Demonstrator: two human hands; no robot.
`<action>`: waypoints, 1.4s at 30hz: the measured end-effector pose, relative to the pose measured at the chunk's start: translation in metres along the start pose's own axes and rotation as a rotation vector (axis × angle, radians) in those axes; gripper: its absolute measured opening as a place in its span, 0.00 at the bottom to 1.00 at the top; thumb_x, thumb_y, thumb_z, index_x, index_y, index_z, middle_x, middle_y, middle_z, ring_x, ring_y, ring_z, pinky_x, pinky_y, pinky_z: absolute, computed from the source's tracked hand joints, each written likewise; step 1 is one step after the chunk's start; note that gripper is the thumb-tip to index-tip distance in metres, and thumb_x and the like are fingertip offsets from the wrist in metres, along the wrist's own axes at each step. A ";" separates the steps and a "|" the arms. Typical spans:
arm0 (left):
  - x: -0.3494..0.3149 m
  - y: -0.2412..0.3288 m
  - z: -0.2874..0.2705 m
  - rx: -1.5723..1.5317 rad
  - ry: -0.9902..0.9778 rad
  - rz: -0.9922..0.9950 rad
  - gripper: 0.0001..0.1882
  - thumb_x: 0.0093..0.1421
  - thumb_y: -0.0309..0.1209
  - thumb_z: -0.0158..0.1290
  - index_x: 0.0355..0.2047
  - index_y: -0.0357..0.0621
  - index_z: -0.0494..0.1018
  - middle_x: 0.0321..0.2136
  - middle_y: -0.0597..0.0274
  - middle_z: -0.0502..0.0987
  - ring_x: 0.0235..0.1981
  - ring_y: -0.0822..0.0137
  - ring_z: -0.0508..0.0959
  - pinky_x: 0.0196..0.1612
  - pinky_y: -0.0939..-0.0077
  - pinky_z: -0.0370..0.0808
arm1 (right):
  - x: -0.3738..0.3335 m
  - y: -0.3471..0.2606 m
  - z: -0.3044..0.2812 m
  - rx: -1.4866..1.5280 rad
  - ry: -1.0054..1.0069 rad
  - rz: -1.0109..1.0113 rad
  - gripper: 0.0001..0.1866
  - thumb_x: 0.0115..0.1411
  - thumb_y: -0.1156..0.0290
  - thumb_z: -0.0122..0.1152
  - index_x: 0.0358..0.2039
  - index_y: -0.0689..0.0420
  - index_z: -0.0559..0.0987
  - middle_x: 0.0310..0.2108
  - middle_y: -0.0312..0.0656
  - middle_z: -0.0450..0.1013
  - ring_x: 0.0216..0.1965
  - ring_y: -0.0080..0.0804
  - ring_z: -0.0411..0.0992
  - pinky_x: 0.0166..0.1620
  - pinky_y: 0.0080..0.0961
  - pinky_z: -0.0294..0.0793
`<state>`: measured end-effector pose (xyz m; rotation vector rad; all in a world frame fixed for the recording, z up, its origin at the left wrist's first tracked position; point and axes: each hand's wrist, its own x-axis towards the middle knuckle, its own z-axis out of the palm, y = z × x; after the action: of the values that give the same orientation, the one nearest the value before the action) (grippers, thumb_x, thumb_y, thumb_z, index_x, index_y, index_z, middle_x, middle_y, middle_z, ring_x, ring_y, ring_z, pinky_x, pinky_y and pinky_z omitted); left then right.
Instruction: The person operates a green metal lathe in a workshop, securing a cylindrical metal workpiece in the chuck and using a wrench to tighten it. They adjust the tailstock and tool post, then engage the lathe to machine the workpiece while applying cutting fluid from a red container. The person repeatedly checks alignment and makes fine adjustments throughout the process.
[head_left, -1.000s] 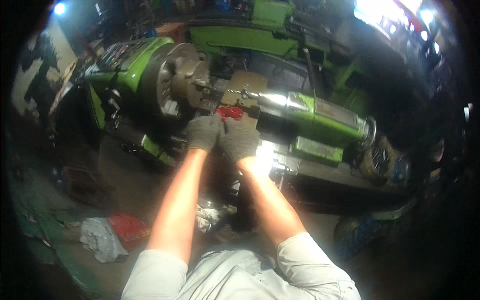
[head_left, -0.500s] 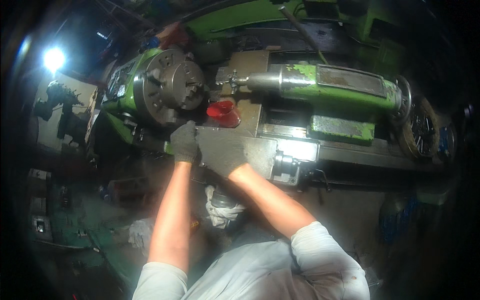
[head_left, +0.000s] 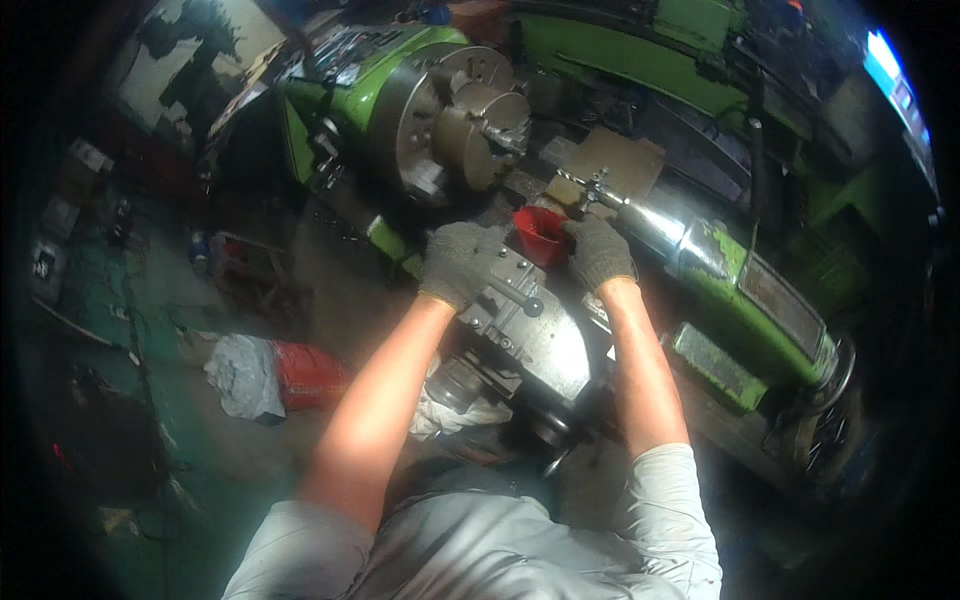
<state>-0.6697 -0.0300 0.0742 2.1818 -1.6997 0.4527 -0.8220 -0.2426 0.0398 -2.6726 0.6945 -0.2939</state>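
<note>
A grey knitted glove covers my left hand, which is curled over the left end of a metal tool post. A lever with a black ball knob sticks out from beside that hand. My right hand, gloved too, has its fingers at the right side of a red cup and appears to grip it. The cup's open mouth faces up. Behind it are the lathe chuck and a drill bit held in the tailstock.
The green tailstock body with its handwheel extends to the right. Below the tool slide hangs a white rag. On the floor at left lie a red and white sack and a small metal frame.
The view has turned, so the lathe now slants down to the right. My right hand has left the slide's top and moved to the cup. The ball-knobbed lever has come into sight.
</note>
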 end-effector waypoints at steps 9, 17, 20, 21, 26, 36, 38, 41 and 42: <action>0.002 -0.001 0.005 -0.266 0.118 -0.195 0.13 0.64 0.37 0.54 0.26 0.42 0.79 0.26 0.46 0.79 0.31 0.42 0.79 0.36 0.46 0.73 | 0.030 -0.017 -0.016 -0.082 -0.206 -0.001 0.16 0.62 0.68 0.58 0.49 0.51 0.85 0.43 0.55 0.80 0.49 0.55 0.80 0.52 0.47 0.79; 0.012 0.003 -0.023 -0.437 0.076 -0.289 0.21 0.65 0.40 0.54 0.19 0.38 0.78 0.21 0.42 0.77 0.29 0.41 0.78 0.37 0.45 0.72 | 0.042 -0.020 0.014 -0.211 -0.022 -0.068 0.12 0.61 0.70 0.59 0.43 0.53 0.86 0.37 0.57 0.80 0.41 0.58 0.80 0.47 0.48 0.81; 0.011 0.002 -0.014 -0.379 0.094 -0.238 0.22 0.64 0.40 0.54 0.16 0.41 0.77 0.19 0.45 0.77 0.27 0.42 0.77 0.36 0.44 0.72 | 0.036 -0.058 -0.012 -0.236 -0.135 0.065 0.12 0.63 0.69 0.59 0.44 0.51 0.86 0.37 0.56 0.80 0.43 0.58 0.80 0.46 0.49 0.81; 0.013 0.002 -0.014 -0.398 0.111 -0.217 0.21 0.64 0.40 0.54 0.16 0.41 0.76 0.19 0.45 0.77 0.26 0.42 0.77 0.36 0.44 0.72 | 0.035 -0.062 -0.015 -0.244 -0.148 0.078 0.12 0.63 0.68 0.59 0.44 0.51 0.86 0.37 0.56 0.80 0.43 0.58 0.80 0.46 0.49 0.80; 0.012 0.001 -0.017 -0.455 0.143 -0.186 0.20 0.64 0.39 0.54 0.17 0.41 0.76 0.19 0.45 0.76 0.25 0.41 0.76 0.36 0.44 0.71 | 0.034 -0.058 -0.011 -0.269 -0.149 0.097 0.12 0.59 0.64 0.66 0.42 0.52 0.86 0.39 0.52 0.81 0.44 0.53 0.81 0.47 0.46 0.81; 0.018 -0.004 -0.017 -0.524 0.027 -0.249 0.18 0.63 0.37 0.54 0.17 0.41 0.75 0.19 0.44 0.75 0.27 0.41 0.77 0.34 0.44 0.70 | 0.022 -0.046 -0.011 -0.129 0.213 -0.017 0.07 0.61 0.69 0.62 0.35 0.56 0.84 0.34 0.50 0.79 0.39 0.53 0.79 0.42 0.47 0.78; 0.020 -0.001 -0.017 -0.547 -0.065 -0.249 0.17 0.63 0.36 0.54 0.18 0.42 0.75 0.20 0.45 0.75 0.28 0.42 0.77 0.35 0.44 0.69 | 0.015 -0.043 -0.013 -0.075 0.233 0.010 0.06 0.60 0.69 0.64 0.36 0.55 0.85 0.33 0.49 0.78 0.38 0.53 0.78 0.41 0.46 0.78; 0.016 -0.005 -0.020 -0.521 0.036 -0.163 0.13 0.61 0.33 0.55 0.20 0.42 0.75 0.23 0.47 0.76 0.30 0.42 0.77 0.36 0.46 0.69 | 0.015 -0.036 -0.010 -0.006 0.236 -0.007 0.08 0.59 0.68 0.66 0.39 0.54 0.84 0.32 0.49 0.76 0.36 0.53 0.77 0.40 0.47 0.76; 0.016 -0.003 -0.022 -0.506 0.032 -0.192 0.10 0.60 0.31 0.56 0.23 0.42 0.76 0.25 0.49 0.76 0.31 0.43 0.77 0.36 0.48 0.69 | 0.014 -0.032 -0.010 -0.004 0.195 0.006 0.08 0.60 0.67 0.65 0.39 0.53 0.83 0.32 0.48 0.76 0.37 0.52 0.77 0.41 0.48 0.76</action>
<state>-0.6636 -0.0330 0.1010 1.9198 -1.3800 0.0001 -0.7991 -0.2260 0.0629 -2.6686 0.7601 -0.5581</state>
